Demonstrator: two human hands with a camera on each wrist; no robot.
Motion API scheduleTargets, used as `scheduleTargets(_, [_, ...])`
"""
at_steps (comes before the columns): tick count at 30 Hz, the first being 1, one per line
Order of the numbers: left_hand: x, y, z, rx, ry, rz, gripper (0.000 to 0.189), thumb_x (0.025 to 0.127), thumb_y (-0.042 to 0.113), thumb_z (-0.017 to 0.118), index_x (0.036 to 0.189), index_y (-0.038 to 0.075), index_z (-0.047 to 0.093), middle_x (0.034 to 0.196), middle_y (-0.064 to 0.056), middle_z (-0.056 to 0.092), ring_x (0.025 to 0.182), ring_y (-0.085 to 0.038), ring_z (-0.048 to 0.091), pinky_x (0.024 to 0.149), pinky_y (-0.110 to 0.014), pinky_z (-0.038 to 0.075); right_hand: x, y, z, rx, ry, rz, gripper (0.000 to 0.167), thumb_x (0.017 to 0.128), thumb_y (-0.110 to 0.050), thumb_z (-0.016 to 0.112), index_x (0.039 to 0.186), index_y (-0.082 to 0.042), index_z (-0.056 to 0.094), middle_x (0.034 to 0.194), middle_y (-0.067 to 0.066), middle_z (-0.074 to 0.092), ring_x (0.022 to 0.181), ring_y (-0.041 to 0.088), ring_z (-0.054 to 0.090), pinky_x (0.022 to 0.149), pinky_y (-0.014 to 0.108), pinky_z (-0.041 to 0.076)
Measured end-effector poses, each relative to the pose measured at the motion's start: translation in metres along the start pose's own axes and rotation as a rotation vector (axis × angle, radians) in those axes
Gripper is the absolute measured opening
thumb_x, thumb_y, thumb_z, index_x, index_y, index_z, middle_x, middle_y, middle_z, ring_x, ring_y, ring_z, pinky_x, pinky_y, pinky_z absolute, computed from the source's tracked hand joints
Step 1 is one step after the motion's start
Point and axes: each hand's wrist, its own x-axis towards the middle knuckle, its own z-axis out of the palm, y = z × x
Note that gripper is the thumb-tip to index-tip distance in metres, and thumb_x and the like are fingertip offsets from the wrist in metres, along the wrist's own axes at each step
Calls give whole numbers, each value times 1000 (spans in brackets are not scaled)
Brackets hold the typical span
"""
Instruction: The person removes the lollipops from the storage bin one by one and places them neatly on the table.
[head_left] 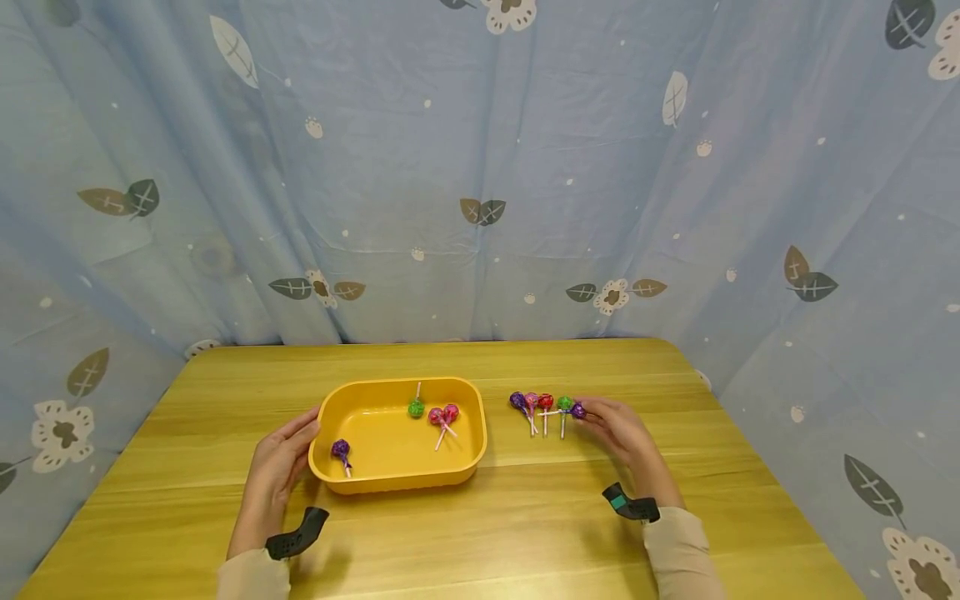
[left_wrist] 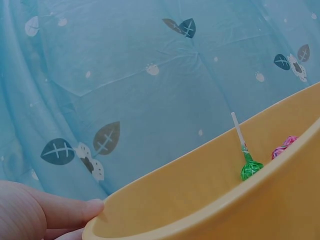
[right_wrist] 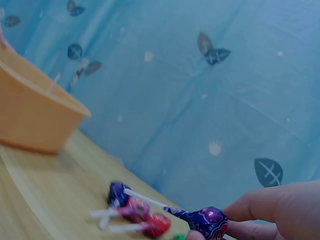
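Note:
My right hand (head_left: 618,429) pinches a purple-wrapped lollipop (right_wrist: 209,221) by its candy end, its white stick pointing left. Below and beside it lie a green lollipop (head_left: 565,403), a red lollipop (head_left: 545,402), a pink lollipop (head_left: 532,400) and another purple lollipop (head_left: 517,401) in a row. At the left, my left hand (head_left: 281,458) touches the rim of a yellow tray (head_left: 397,483) with fairly straight fingers. Inside the tray are a purple lollipop (head_left: 341,448), a green lollipop (left_wrist: 251,170) leaning on the far wall, and two pink lollipops (head_left: 451,412) with crossed sticks.
Both the tray and the row of lollipops are on a wooden table (head_left: 450,542). A blue curtain (head_left: 420,167) with leaf and flower prints hangs behind the table and along its sides. Each wrist wears a black band (head_left: 298,533).

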Motion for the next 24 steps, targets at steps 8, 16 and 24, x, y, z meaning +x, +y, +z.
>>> scheduleTargets(8, [-1, 1, -1, 25, 2, -3, 57, 97, 23, 61, 148, 7, 40, 137, 1, 50, 96, 6, 61, 89, -20, 48, 5, 1, -12, -91, 36, 49, 43, 103, -8, 46, 138, 16, 40, 116, 19, 57, 95, 17, 63, 93, 37, 50])
scheduleTargets(16, [-1, 2, -1, -11, -2, -3, 58, 97, 23, 62, 147, 7, 40, 107, 19, 64, 96, 3, 62, 88, -21, 49, 17, 2, -15, -156, 58, 52, 39, 103, -7, 46, 131, 19, 47, 115, 20, 61, 88, 12, 64, 85, 30, 54])
scheduleTargets(24, [0, 1, 0, -7, 5, -3, 56, 97, 22, 62, 147, 7, 41, 115, 14, 63, 101, 0, 62, 89, -22, 49, 25, -6, -20, -288, 3, 42, 37, 102, -8, 46, 125, 21, 52, 97, 11, 64, 76, 12, 62, 75, 30, 56])
